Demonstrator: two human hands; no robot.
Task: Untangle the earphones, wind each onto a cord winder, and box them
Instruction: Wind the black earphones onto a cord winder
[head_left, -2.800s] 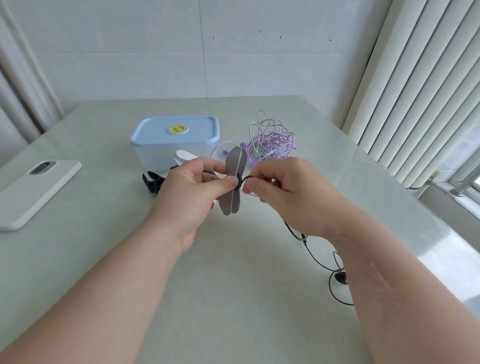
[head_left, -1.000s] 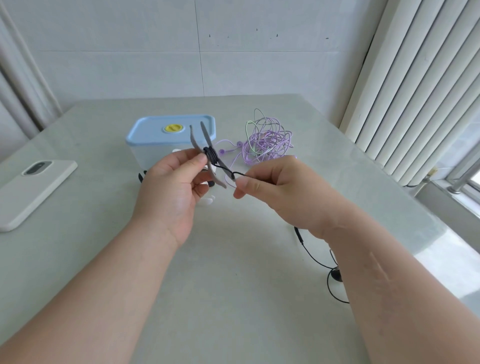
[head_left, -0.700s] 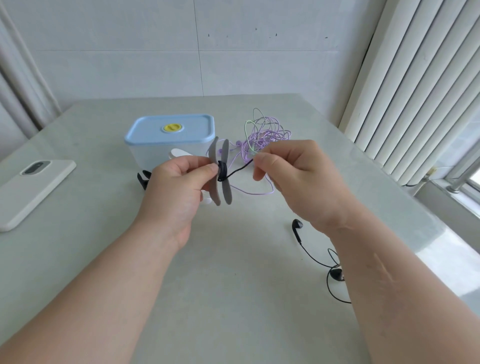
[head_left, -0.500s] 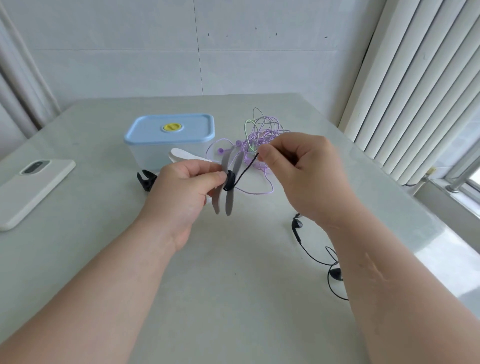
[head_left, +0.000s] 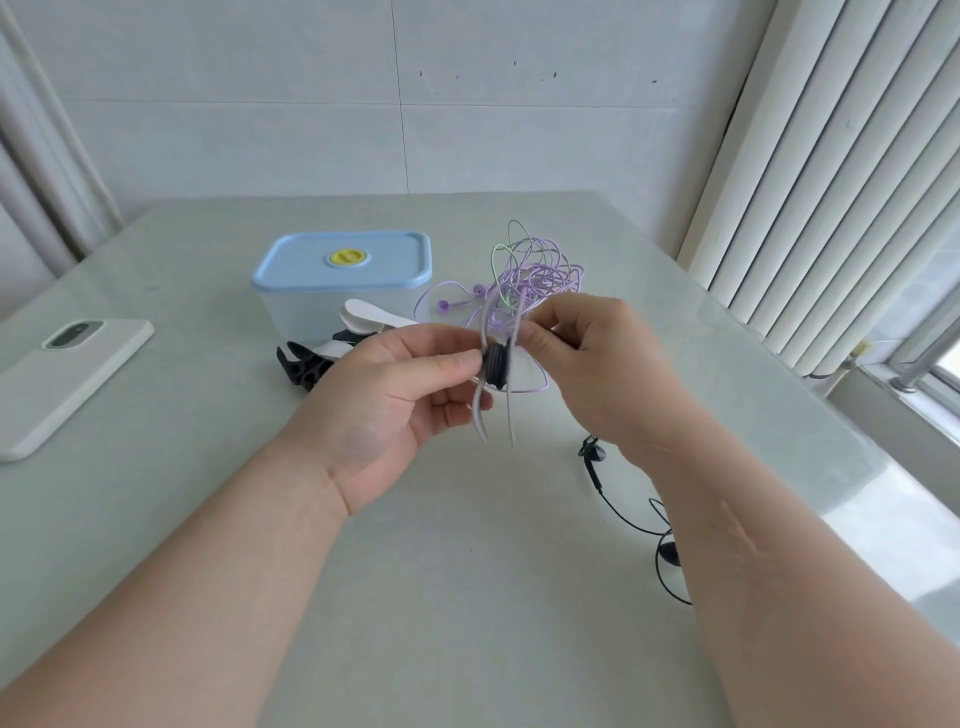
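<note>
Head view, lidded box (head_left: 304, 312), contents unclear, purple earphones (head_left: 535, 275) beside

Desk (head_left: 156, 499): smooth, pale, stone-like, slight sheen.
Box (head_left: 296, 317): translucent plastic; lid (head_left: 311, 267) matt blue plastic.
Winder (head_left: 478, 415): grey, matt, rubbery-looking.
Phone case (head_left: 62, 384): matt white.
Purple cord (head_left: 537, 270): smooth, glossy.

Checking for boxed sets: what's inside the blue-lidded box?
Cannot tell: the lid is on and the box wall shows nothing distinct. A white winder and a black winder lie in front.

Bright, soft daylight from the window at right; wide-angle bowing at edges, slight blur.
</note>
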